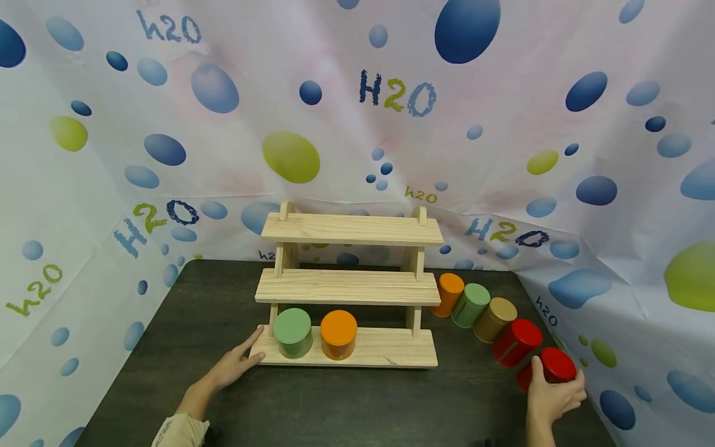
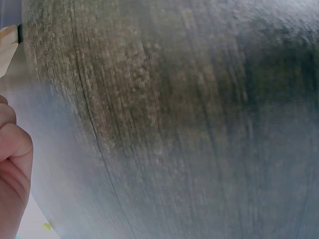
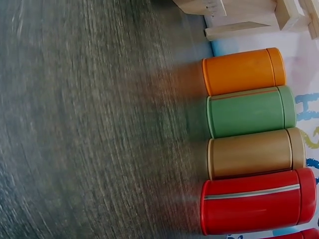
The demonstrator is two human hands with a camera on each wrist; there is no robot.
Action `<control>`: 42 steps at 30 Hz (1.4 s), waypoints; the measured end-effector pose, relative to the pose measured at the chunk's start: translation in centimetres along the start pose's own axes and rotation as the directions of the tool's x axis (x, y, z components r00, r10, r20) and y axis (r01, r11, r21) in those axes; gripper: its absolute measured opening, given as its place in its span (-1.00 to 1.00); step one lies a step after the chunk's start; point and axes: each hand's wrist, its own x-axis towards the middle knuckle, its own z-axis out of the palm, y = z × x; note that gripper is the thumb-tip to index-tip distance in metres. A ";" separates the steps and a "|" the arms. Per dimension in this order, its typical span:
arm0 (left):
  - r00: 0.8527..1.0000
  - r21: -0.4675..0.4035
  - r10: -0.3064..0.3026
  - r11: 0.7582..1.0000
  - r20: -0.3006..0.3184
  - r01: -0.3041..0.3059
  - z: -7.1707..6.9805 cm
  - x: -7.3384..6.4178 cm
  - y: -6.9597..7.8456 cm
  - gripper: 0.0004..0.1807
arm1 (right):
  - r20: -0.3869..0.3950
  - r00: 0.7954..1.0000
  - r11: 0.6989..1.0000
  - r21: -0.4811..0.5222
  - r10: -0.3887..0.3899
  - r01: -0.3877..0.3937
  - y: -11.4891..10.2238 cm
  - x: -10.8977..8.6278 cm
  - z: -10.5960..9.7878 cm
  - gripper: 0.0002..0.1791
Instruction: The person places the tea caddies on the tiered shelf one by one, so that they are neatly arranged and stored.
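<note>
In the head view, my right hand (image 1: 553, 397) grips a red canister (image 1: 558, 363) at the front end of a row of canisters on the right, thumb and fingers round its sides. My left hand (image 1: 231, 366) touches the left end of the bottom step of a three-tier wooden shelf (image 1: 385, 351), its index finger and thumb spread along the edge. On that step stand a green canister (image 1: 293, 332) and an orange canister (image 1: 338, 335), side by side. Only part of the left hand (image 2: 12, 169) shows in the left wrist view; the right wrist view shows no hand.
Right of the shelf, a slanting row holds an orange canister (image 1: 449, 293), a green one, a gold canister (image 1: 495, 320) and another red canister (image 3: 254, 204), all upright. The dark wood-grain table (image 1: 357, 403) backs onto a dotted curtain (image 1: 346, 155).
</note>
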 end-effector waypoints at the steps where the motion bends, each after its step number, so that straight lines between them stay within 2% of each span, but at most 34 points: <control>1: 1.000 -0.003 -0.002 1.000 0.000 0.002 0.0 0.0 0.0 -0.20 | 0.000 1.000 1.000 -0.003 0.004 -0.004 0.0 0.0 0.0 -0.06; 4: 1.000 0.004 0.002 1.000 0.001 -0.002 -0.1 0.1 0.1 -0.20 | -0.010 1.000 1.000 0.002 0.006 -0.006 0.1 0.1 -0.1 -0.10; 20: 1.000 -0.006 0.002 1.000 0.004 -0.002 -0.1 -0.2 -0.1 -0.20 | -0.072 0.994 0.994 0.062 -0.081 0.086 1.1 0.0 0.4 -0.17; 30: 1.000 0.003 0.013 1.000 0.013 -0.013 -0.1 -0.1 0.0 -0.20 | -0.157 0.985 0.984 0.154 -0.065 0.089 1.1 -0.7 0.3 -0.23; 35: 1.000 -0.009 0.010 1.000 0.006 -0.010 -0.1 -0.1 -0.1 -0.20 | -0.202 0.970 0.971 0.166 -0.137 0.172 0.6 -1.4 0.2 -0.30; 39: 1.000 -0.018 0.007 1.000 0.003 -0.007 -0.1 0.0 -0.3 -0.20 | -0.240 0.947 0.951 0.171 -0.212 0.256 0.0 -1.9 0.4 -0.33; 42: 1.000 -0.006 0.013 1.000 0.008 -0.013 -0.1 0.1 -0.3 -0.20 | -0.245 0.937 0.941 0.169 -0.249 0.294 -0.5 -2.3 0.5 -0.33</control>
